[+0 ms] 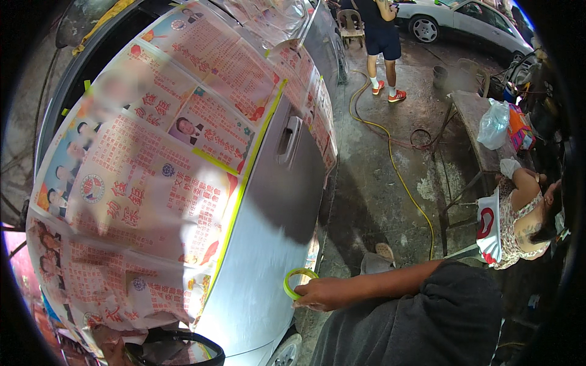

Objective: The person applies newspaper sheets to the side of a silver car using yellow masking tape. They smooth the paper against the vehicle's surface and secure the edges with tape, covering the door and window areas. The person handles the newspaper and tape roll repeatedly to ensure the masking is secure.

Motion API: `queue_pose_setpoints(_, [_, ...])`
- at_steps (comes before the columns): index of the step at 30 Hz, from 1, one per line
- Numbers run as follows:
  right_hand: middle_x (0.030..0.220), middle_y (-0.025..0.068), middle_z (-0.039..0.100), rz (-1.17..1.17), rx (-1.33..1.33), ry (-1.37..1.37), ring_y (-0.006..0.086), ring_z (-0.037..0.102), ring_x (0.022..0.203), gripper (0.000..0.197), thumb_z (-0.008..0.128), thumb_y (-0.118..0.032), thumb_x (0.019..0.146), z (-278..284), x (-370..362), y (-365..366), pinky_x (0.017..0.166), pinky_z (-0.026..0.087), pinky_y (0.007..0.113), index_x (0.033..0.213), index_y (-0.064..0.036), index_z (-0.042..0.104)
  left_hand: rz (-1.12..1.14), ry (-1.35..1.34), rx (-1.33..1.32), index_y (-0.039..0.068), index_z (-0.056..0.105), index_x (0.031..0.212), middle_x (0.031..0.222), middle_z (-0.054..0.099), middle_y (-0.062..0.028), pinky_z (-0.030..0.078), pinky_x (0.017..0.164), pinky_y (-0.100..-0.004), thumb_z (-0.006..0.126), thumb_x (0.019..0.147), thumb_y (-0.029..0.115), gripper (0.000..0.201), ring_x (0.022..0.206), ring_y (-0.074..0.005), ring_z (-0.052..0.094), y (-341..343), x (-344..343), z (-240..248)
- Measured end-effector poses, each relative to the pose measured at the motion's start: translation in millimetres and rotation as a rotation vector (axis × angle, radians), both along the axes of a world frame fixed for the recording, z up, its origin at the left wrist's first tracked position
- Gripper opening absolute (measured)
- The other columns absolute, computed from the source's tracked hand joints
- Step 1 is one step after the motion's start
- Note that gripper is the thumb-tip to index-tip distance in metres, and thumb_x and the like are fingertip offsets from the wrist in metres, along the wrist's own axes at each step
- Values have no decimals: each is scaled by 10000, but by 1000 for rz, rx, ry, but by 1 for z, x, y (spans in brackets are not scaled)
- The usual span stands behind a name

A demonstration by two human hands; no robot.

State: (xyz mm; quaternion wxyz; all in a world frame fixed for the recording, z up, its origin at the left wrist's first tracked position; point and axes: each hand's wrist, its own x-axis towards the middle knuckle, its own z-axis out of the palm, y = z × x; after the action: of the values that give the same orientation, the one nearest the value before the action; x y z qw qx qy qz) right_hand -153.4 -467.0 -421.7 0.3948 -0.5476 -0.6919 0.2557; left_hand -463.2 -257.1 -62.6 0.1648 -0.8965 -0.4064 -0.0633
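Right hand (321, 294): clamped on the green tape roll (287, 285), at the car door (268, 213)'s lower right edge.
Left hand (112, 352): below-left of the door, beside the mirror (174, 351); grip cannot be told.
Paper (146, 165) edge: taped along the door's left.
Floor (366, 177): open right of the door, yellow hose (397, 171) crossing.

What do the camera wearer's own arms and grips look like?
The right arm has a loose, dark grey sleeve and is bare below it. The right grip is an ungloved human hand. Of the left grip only a little shows at the lower edge, and it looks ungloved too.
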Motion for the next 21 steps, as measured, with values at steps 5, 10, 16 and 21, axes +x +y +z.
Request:
queue_pose_setpoints(5, [1138, 177, 597, 37, 22, 8, 365, 685, 895, 404, 627, -31, 916, 4, 22, -8, 782, 535, 491, 1320, -43, 636, 204, 57, -129, 25, 637, 1373, 1394, 575, -276, 451, 1065, -413, 462, 1048, 122, 382, 1241, -414, 576, 10, 8, 7])
queue_pose_setpoints(10, [1145, 177, 592, 37, -2, -47, 366, 683, 894, 417, 617, -35, 921, 9, 61, -32, 788, 540, 493, 1337, -53, 628, 16, -230, -51, 26, 644, 1363, 1387, 585, -261, 447, 1070, -417, 477, 1046, 124, 372, 1239, -405, 577, 7, 5, -9])
queue_pose_setpoints(16, [1107, 171, 590, 36, -22, -107, 359, 681, 907, 429, 615, -40, 929, 9, 114, -64, 782, 551, 484, 1358, -55, 616, -165, -475, -48, 23, 657, 1343, 1387, 592, -231, 434, 1088, -426, 505, 1042, 134, 355, 1252, -388, 568, 9, 14, -25])
queue_pose_setpoints(21, [1103, 196, 604, 114, -60, -66, 348, 678, 895, 626, 622, -36, 943, 26, 149, -79, 766, 548, 478, 1532, -84, 415, 448, -182, 182, 36, 684, 1303, 1446, 555, -180, 389, 1150, -426, 563, 1040, 211, 339, 1336, -329, 522, -27, 32, -17])
